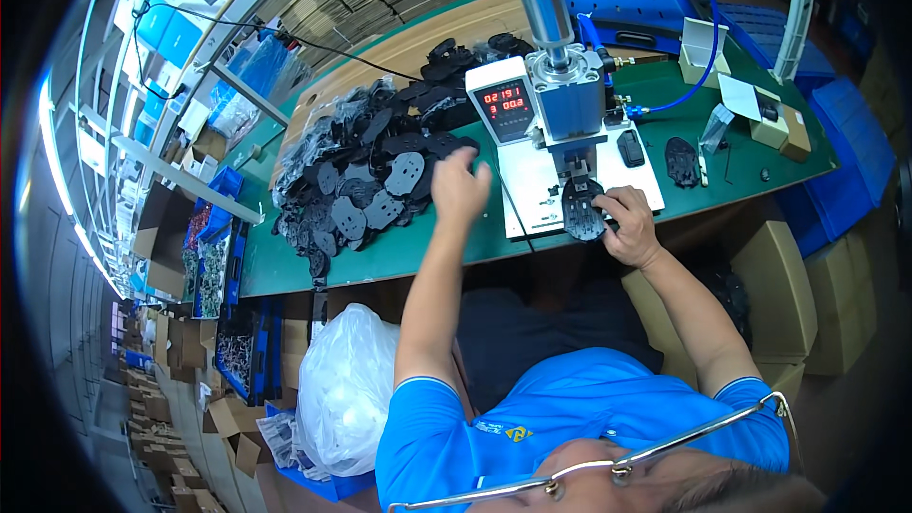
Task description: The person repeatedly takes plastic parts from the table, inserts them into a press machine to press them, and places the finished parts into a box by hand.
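Head feed, seen from my end. Right hand [627,225] at the press [567,95]: I read its grip as clamped on the right edge of a black plate [581,214], thumb and fingers together on it. That plate sits under the press head, on the front part of the white base [521,195], its near end reaching the base's front edge.

Left hand [460,190] is raised by the right fringe of the pile [366,176], grip apart, thumb clear of the fingers. I cannot tell whether the fingertips touch a plate there. The pile, loose and overlapping, takes up the left of the green desk [741,199].

Display [503,100] lit red, just left of the press column. On the base's right side, I note a black shell [631,148]; beyond it, on the desk, a dark part [681,162].
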`<control>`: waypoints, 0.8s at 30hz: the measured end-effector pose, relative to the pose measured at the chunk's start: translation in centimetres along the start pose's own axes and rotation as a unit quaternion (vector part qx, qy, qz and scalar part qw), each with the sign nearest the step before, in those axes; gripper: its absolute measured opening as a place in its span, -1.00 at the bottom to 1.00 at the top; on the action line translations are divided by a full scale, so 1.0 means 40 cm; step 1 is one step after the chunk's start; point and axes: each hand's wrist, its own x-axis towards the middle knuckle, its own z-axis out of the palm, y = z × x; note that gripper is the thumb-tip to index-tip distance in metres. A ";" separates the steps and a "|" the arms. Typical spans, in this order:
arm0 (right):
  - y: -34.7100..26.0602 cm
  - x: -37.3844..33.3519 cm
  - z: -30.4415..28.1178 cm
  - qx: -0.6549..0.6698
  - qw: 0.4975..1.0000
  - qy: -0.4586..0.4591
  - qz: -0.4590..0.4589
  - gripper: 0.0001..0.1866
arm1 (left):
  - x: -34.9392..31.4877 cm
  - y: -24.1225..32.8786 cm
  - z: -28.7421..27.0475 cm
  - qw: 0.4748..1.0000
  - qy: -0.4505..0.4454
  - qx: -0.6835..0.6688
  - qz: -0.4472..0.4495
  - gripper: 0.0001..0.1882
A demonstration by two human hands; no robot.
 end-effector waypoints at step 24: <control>0.000 -0.009 0.013 0.014 1.000 0.014 -0.007 -0.48 | -0.025 -0.156 -0.028 0.983 0.151 -0.037 0.097 -0.21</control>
